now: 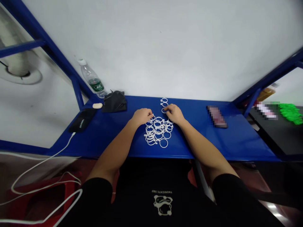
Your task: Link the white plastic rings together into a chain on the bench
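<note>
Smooth plastic rings, glossy tbl
Far L: smooth plastic btl, crinkly plastic-look bag; near: matt cloth tee.

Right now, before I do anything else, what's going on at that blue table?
A person is handling white rings with bare hands. The right grip touches the nearest of three rings lined up toward the wall. The left grip is at the far edge of a loose, overlapping pile of rings; whether it holds one is hard to tell. The pile lies on the blue table.
</note>
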A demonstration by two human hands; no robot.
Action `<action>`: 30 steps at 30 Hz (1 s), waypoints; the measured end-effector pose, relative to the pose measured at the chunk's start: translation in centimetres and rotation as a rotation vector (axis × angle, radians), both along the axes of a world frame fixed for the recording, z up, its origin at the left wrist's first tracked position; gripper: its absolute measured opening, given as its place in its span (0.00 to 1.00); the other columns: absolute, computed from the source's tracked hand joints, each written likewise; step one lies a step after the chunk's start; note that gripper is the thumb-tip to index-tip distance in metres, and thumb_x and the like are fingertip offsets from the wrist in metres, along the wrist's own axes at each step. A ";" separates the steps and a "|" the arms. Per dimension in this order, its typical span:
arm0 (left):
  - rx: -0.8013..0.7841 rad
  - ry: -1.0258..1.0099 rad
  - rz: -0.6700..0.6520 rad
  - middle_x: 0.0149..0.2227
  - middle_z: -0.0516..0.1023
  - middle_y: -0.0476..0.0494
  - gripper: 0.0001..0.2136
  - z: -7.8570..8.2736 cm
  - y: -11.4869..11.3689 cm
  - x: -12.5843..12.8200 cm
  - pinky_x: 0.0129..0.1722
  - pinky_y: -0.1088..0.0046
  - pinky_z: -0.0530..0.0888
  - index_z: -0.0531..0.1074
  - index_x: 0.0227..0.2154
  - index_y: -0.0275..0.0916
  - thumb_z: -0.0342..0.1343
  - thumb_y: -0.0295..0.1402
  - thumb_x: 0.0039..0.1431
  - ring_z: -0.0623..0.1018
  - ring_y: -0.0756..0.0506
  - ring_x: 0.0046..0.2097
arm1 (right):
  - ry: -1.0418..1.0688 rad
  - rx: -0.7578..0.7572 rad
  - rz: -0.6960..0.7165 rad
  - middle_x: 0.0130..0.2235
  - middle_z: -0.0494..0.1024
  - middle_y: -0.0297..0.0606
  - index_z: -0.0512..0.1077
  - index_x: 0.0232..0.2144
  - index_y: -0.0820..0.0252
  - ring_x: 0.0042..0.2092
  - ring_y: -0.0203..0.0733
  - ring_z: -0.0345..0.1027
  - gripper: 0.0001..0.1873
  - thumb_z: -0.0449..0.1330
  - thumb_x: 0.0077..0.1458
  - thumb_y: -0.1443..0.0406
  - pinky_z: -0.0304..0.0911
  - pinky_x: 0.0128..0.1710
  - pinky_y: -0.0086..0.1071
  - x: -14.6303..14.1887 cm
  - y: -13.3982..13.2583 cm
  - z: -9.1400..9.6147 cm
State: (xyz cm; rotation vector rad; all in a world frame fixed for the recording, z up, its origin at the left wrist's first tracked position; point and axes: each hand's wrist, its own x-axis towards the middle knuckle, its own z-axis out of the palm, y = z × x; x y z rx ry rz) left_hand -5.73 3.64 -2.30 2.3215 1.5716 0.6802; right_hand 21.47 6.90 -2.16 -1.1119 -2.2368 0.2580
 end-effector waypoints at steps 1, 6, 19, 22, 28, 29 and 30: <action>0.010 -0.007 -0.007 0.27 0.81 0.47 0.07 0.1 -0.1 0.1 0.32 0.69 0.69 0.82 0.31 0.44 0.67 0.39 0.64 0.77 0.44 0.29 | -0.030 -0.012 0.026 0.42 0.85 0.43 0.84 0.40 0.55 0.45 0.52 0.76 0.15 0.59 0.56 0.72 0.72 0.53 0.47 -0.1 0.0 -0.1; 0.024 0.012 0.019 0.33 0.83 0.44 0.07 0.6 -0.6 0.9 0.37 0.68 0.73 0.80 0.32 0.43 0.64 0.35 0.67 0.80 0.43 0.34 | -0.084 -0.007 0.069 0.56 0.85 0.48 0.83 0.51 0.57 0.56 0.57 0.77 0.19 0.60 0.60 0.69 0.67 0.62 0.54 -0.3 -0.2 0.0; 0.297 -0.189 -0.090 0.41 0.87 0.43 0.04 2.0 -1.6 3.2 0.48 0.64 0.76 0.83 0.40 0.42 0.63 0.31 0.70 0.84 0.43 0.43 | 0.104 0.002 0.204 0.48 0.86 0.45 0.80 0.54 0.56 0.49 0.50 0.79 0.19 0.55 0.75 0.55 0.72 0.55 0.46 -1.4 -2.7 1.6; 0.303 -0.211 -0.103 0.42 0.88 0.44 0.04 1.9 -1.8 3.5 0.50 0.62 0.76 0.83 0.40 0.42 0.63 0.30 0.69 0.85 0.43 0.45 | 0.116 -0.024 0.221 0.45 0.86 0.44 0.80 0.50 0.56 0.47 0.49 0.79 0.16 0.54 0.74 0.58 0.72 0.52 0.43 -1.6 -2.8 1.5; 0.280 -0.237 -0.176 0.43 0.88 0.44 0.04 1.6 -2.2 3.6 0.51 0.62 0.78 0.84 0.42 0.43 0.64 0.29 0.69 0.86 0.43 0.45 | 0.190 -0.038 0.211 0.34 0.80 0.37 0.77 0.38 0.56 0.35 0.44 0.73 0.09 0.56 0.64 0.63 0.68 0.40 0.36 -1.5 -2.5 1.2; 0.274 -0.245 -0.200 0.43 0.88 0.44 0.05 1.6 -2.2 3.7 0.50 0.63 0.78 0.84 0.43 0.43 0.64 0.29 0.69 0.86 0.43 0.45 | 0.198 -0.040 0.213 0.33 0.80 0.36 0.76 0.35 0.55 0.35 0.44 0.72 0.08 0.56 0.61 0.64 0.67 0.39 0.36 -1.5 -2.4 1.1; 0.267 -0.253 -0.223 0.44 0.88 0.44 0.05 1.6 -2.3 3.8 0.50 0.63 0.78 0.84 0.43 0.43 0.64 0.29 0.69 0.86 0.43 0.46 | 0.204 -0.044 0.216 0.32 0.79 0.36 0.75 0.34 0.55 0.34 0.44 0.72 0.07 0.56 0.59 0.64 0.67 0.39 0.36 -1.5 -2.3 1.1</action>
